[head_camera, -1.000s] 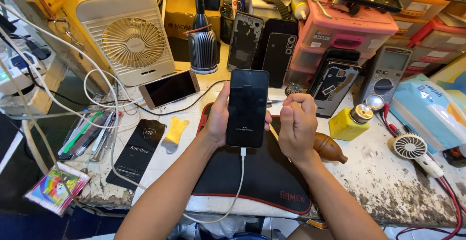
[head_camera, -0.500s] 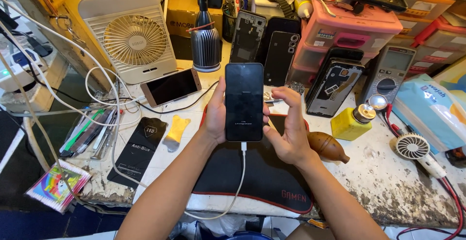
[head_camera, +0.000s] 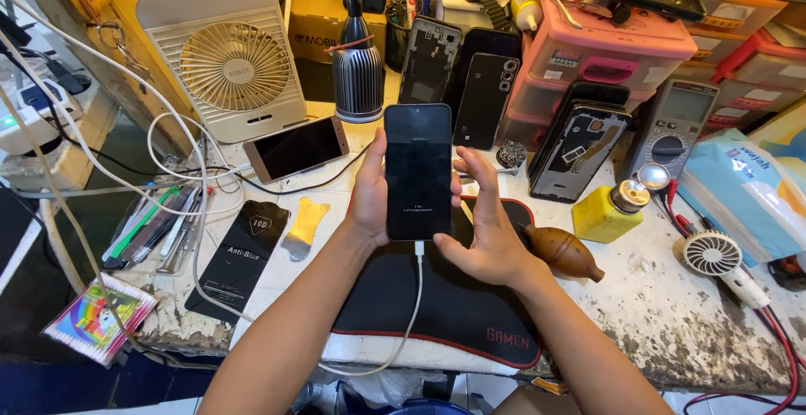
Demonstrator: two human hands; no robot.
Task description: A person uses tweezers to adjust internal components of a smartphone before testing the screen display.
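A black mat (head_camera: 437, 306) with a red edge lies nearest on the worn white surface (head_camera: 672, 314), and a white cable (head_camera: 411, 314) loops over it up into the bottom of a black phone (head_camera: 418, 172). The phone is held upright above the mat, screen toward the camera and almost wholly dark. The left hand (head_camera: 369, 197) is clamped on its left edge, thumb on the front rim. The right hand (head_camera: 483, 230) is spread beside the right edge, fingers apart, thumb under the lower corner; whether the fingers touch the phone I cannot tell. Just right of that hand lies a brown rubber blower (head_camera: 562, 251), then a yellow bottle (head_camera: 609, 214) and a small white fan (head_camera: 714, 255). Left of the mat lie a yellow scraper (head_camera: 302, 226) and a black screen-protector packet (head_camera: 239, 255). Farther back, a rose-gold phone (head_camera: 295, 148) leans near a white desk fan (head_camera: 231, 62), with a lamp base (head_camera: 358, 79), phone back covers (head_camera: 483, 96) and pink drawers (head_camera: 604, 54) behind.
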